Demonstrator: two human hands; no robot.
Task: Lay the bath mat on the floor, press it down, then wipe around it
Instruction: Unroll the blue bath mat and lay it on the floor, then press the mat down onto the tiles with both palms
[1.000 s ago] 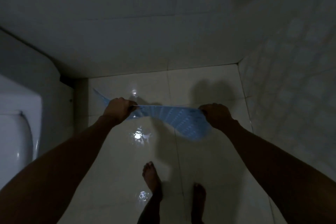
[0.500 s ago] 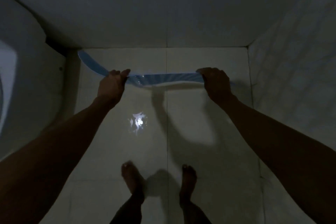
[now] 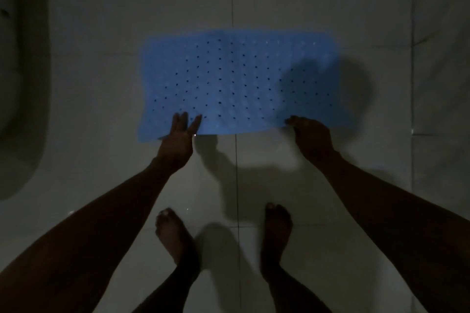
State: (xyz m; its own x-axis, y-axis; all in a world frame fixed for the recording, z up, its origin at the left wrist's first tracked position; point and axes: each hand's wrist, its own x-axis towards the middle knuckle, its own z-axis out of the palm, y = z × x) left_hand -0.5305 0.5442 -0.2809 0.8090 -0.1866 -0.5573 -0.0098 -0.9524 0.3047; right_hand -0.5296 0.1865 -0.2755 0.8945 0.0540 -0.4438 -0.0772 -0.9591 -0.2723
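Fingers [image 3: 181, 121] of left hand [image 3: 175, 146] splayed flat on near-left edge of blue perforated bath mat [image 3: 236, 81]; right hand [image 3: 311, 137] curled, pinching the near-right edge. Mat spread at frame centre on white tiled floor [image 3: 101, 58], bare feet [image 3: 175, 234] below, toilet [image 3: 15, 84] at left edge.

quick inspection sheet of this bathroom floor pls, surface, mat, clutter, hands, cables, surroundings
surface: pale tiled floor with dark grout lines, dimly lit; wetness cannot be judged.
job's things: blue bath mat, dotted with small holes, spread out over the floor; near edge at the hands, whether it lies fully flat is unclear. No wiping cloth seen.
clutter: nothing seen.
grippers: left hand at the mat's near left edge, fingers spread; right hand curled at the near right edge, grip unclear.
cables: nothing seen.
surroundings: white fixture, probably a toilet, at left; tiled wall at right; two bare feet behind the mat.
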